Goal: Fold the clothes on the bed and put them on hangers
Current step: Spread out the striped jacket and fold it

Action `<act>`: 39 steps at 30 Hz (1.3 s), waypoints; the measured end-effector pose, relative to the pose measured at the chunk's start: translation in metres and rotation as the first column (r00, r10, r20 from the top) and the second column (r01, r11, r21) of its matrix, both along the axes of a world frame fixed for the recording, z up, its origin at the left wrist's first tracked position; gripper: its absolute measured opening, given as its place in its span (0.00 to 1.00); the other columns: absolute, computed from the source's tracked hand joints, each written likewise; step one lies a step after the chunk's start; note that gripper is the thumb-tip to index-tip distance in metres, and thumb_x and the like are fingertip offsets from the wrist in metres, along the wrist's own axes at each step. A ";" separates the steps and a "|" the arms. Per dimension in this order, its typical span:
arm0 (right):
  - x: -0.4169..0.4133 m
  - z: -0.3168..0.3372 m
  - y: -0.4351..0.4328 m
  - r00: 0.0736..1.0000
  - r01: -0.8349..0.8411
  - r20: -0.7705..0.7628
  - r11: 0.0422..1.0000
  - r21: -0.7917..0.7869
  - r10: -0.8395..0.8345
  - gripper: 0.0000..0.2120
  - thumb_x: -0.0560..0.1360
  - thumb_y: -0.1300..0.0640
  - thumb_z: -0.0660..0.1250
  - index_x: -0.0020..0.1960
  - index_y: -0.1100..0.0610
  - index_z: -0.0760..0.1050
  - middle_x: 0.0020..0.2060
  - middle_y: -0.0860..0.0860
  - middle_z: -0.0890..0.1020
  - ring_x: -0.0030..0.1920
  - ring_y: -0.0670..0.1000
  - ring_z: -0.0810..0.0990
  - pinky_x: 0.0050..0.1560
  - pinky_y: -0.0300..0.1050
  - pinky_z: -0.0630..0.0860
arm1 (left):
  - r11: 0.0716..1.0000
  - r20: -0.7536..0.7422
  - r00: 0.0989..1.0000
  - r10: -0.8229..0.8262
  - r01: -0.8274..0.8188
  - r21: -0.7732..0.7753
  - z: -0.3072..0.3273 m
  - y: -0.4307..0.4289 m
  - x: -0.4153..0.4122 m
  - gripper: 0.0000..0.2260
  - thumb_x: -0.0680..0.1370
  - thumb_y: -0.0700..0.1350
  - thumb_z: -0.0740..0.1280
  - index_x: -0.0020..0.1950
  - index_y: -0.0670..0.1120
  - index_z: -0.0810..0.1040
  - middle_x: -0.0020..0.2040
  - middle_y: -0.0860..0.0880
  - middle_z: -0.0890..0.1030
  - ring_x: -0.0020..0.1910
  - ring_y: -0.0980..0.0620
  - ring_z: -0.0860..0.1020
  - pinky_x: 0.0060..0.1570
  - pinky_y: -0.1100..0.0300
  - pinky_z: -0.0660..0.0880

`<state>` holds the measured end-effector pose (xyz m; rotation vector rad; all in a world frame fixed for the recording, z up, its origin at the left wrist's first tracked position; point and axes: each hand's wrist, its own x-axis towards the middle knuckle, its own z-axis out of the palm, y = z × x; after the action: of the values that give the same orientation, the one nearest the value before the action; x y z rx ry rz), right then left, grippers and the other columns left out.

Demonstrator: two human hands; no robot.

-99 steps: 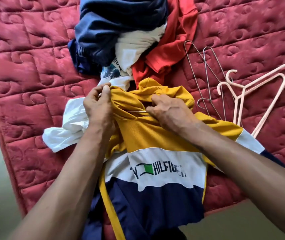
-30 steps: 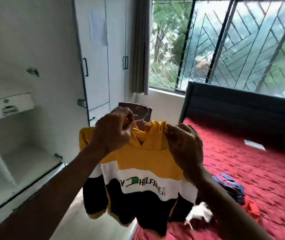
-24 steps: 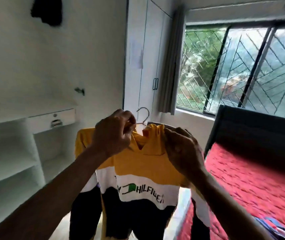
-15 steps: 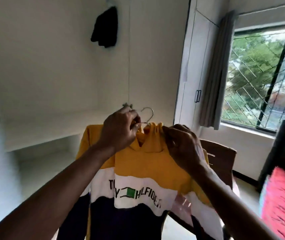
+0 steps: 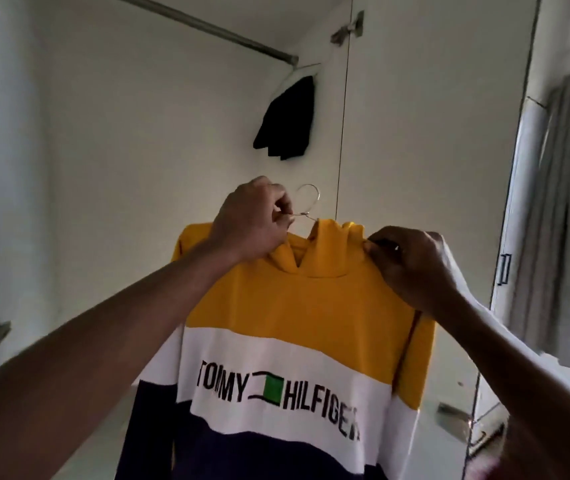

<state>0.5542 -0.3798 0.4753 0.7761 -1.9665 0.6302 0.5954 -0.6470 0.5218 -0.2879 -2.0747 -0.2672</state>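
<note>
A yellow, white and navy sweater (image 5: pixel 290 306) hangs in the air in front of me on a thin wire hanger (image 5: pixel 308 202). Only the hanger's hook shows, just above the yellow collar. My left hand (image 5: pixel 252 223) pinches the hanger's neck right below the hook. My right hand (image 5: pixel 411 261) pinches the sweater's right shoulder fabric beside the collar. The bed is out of view.
An open white wardrobe fills the view, with a metal rail (image 5: pixel 207 27) running across its top. A dark garment (image 5: pixel 287 119) hangs at the rail's right end. A grey curtain (image 5: pixel 550 216) and a window are at the right edge.
I have turned from the bed to the wardrobe and lifted the sweater on its hanger. The rail has come into view above. Both hands keep their holds.
</note>
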 end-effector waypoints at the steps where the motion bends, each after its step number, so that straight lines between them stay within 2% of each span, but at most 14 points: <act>1: -0.022 0.008 -0.005 0.999 0.018 -0.034 1.000 0.012 -0.018 0.12 0.83 0.45 0.65 0.57 0.50 0.84 0.49 0.48 0.87 0.44 0.52 0.85 0.47 0.50 0.82 | 1.000 0.011 1.000 0.001 -0.001 -0.015 0.011 -0.008 -0.019 0.04 0.78 0.46 0.75 0.48 0.51 0.81 0.51 0.51 0.80 0.45 0.55 0.79 0.44 0.62 0.76; 3: -0.063 0.020 -0.014 0.993 0.045 -0.111 0.999 0.005 -0.045 0.13 0.83 0.44 0.64 0.56 0.50 0.83 0.47 0.49 0.87 0.42 0.54 0.85 0.42 0.47 0.80 | 0.999 0.058 0.998 0.007 -0.004 -0.040 0.031 -0.025 -0.056 0.04 0.78 0.46 0.75 0.50 0.51 0.81 0.51 0.51 0.80 0.47 0.53 0.81 0.47 0.58 0.79; 5: -0.107 0.035 -0.024 0.978 0.058 -0.196 0.997 -0.042 -0.065 0.14 0.82 0.43 0.64 0.56 0.50 0.83 0.46 0.49 0.88 0.41 0.54 0.85 0.40 0.41 0.74 | 0.997 0.093 0.996 0.013 -0.006 -0.071 0.050 -0.044 -0.096 0.04 0.80 0.48 0.73 0.52 0.51 0.81 0.52 0.52 0.82 0.49 0.53 0.81 0.49 0.57 0.80; 8: -0.165 0.057 -0.046 0.956 0.059 -0.282 0.996 -0.063 -0.074 0.14 0.81 0.45 0.64 0.56 0.51 0.84 0.46 0.50 0.88 0.40 0.54 0.85 0.40 0.38 0.66 | 0.998 0.097 0.995 -0.031 0.036 -0.056 0.065 -0.068 -0.146 0.03 0.82 0.49 0.71 0.55 0.52 0.79 0.51 0.54 0.82 0.49 0.55 0.80 0.48 0.62 0.78; 10: -0.197 0.071 -0.062 0.956 0.044 -0.288 0.998 -0.054 -0.057 0.14 0.82 0.45 0.64 0.56 0.51 0.84 0.45 0.51 0.87 0.39 0.54 0.83 0.41 0.41 0.68 | 0.999 0.103 0.994 -0.023 0.027 -0.037 0.071 -0.084 -0.177 0.04 0.83 0.48 0.70 0.56 0.52 0.78 0.50 0.54 0.81 0.49 0.56 0.79 0.46 0.66 0.75; 13: -0.244 0.094 -0.092 0.963 0.041 -0.266 0.999 -0.032 -0.048 0.14 0.82 0.44 0.66 0.56 0.52 0.84 0.45 0.52 0.87 0.39 0.52 0.82 0.41 0.43 0.71 | 1.000 0.082 0.997 0.002 -0.002 -0.001 0.086 -0.111 -0.218 0.04 0.82 0.48 0.70 0.56 0.50 0.79 0.49 0.54 0.81 0.47 0.57 0.79 0.43 0.67 0.73; 16: -0.285 0.125 -0.119 0.941 0.083 -0.327 0.996 -0.024 -0.086 0.22 0.82 0.36 0.62 0.56 0.52 0.84 0.42 0.53 0.87 0.38 0.54 0.82 0.40 0.43 0.71 | 0.999 0.003 1.000 0.014 -0.014 0.031 0.106 -0.139 -0.256 0.03 0.81 0.48 0.71 0.54 0.50 0.80 0.49 0.54 0.82 0.44 0.59 0.78 0.42 0.66 0.71; 18: -0.307 0.147 -0.134 0.907 0.160 -0.389 0.987 -0.033 -0.160 0.27 0.81 0.32 0.58 0.54 0.52 0.84 0.39 0.53 0.85 0.35 0.53 0.78 0.38 0.43 0.67 | 0.998 -0.048 0.998 0.041 -0.039 0.047 0.119 -0.158 -0.276 0.03 0.81 0.47 0.71 0.53 0.50 0.81 0.50 0.52 0.83 0.47 0.55 0.79 0.45 0.61 0.73; 23: -0.349 0.205 -0.179 0.868 0.230 -0.433 0.970 -0.081 -0.242 0.25 0.79 0.31 0.59 0.56 0.49 0.84 0.44 0.54 0.86 0.42 0.55 0.79 0.36 0.43 0.60 | 0.992 -0.195 0.978 0.070 -0.047 0.116 0.152 -0.214 -0.335 0.03 0.82 0.48 0.70 0.53 0.50 0.80 0.52 0.50 0.84 0.52 0.48 0.81 0.53 0.51 0.78; 26: -0.380 0.254 -0.205 0.850 0.252 -0.448 0.961 -0.117 -0.277 0.24 0.79 0.31 0.62 0.55 0.49 0.84 0.44 0.53 0.85 0.41 0.53 0.77 0.40 0.44 0.65 | 0.988 -0.313 0.948 0.057 -0.009 0.155 0.173 -0.230 -0.372 0.13 0.83 0.54 0.68 0.64 0.50 0.76 0.62 0.47 0.79 0.59 0.48 0.78 0.58 0.48 0.76; 29: -0.400 0.305 -0.222 0.818 0.289 -0.466 0.941 -0.175 -0.337 0.25 0.77 0.30 0.63 0.53 0.51 0.85 0.42 0.52 0.84 0.40 0.52 0.77 0.42 0.45 0.67 | 0.993 -0.318 0.948 -0.003 0.042 0.114 0.197 -0.230 -0.404 0.22 0.79 0.63 0.64 0.68 0.52 0.73 0.66 0.47 0.75 0.65 0.46 0.75 0.63 0.44 0.75; 33: -0.408 0.366 -0.240 0.695 0.389 -0.563 0.893 -0.227 -0.446 0.24 0.78 0.33 0.65 0.50 0.52 0.84 0.41 0.56 0.84 0.40 0.56 0.79 0.42 0.46 0.68 | 0.993 -0.293 0.951 -0.102 0.114 0.027 0.229 -0.219 -0.445 0.22 0.79 0.61 0.66 0.69 0.52 0.72 0.69 0.48 0.72 0.67 0.46 0.73 0.65 0.44 0.74; 35: -0.409 0.392 -0.247 0.636 0.446 -0.582 0.857 -0.258 -0.507 0.24 0.78 0.33 0.65 0.49 0.54 0.83 0.42 0.58 0.84 0.44 0.61 0.82 0.43 0.48 0.71 | 0.987 -0.283 0.947 -0.153 0.159 -0.003 0.242 -0.207 -0.463 0.23 0.80 0.60 0.68 0.71 0.51 0.71 0.71 0.47 0.71 0.69 0.46 0.72 0.68 0.46 0.72; 39: -0.415 0.434 -0.262 0.600 0.525 -0.520 0.790 -0.317 -0.608 0.21 0.78 0.38 0.69 0.53 0.57 0.82 0.50 0.62 0.83 0.52 0.65 0.82 0.47 0.51 0.69 | 0.962 -0.255 0.932 -0.257 0.273 0.026 0.268 -0.183 -0.490 0.25 0.82 0.62 0.65 0.75 0.52 0.68 0.76 0.47 0.70 0.73 0.45 0.70 0.71 0.48 0.68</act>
<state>0.1390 -0.6417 0.9095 0.1709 -1.4194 0.0822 0.1055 -0.8297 0.7899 -0.5392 -1.7735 -0.4347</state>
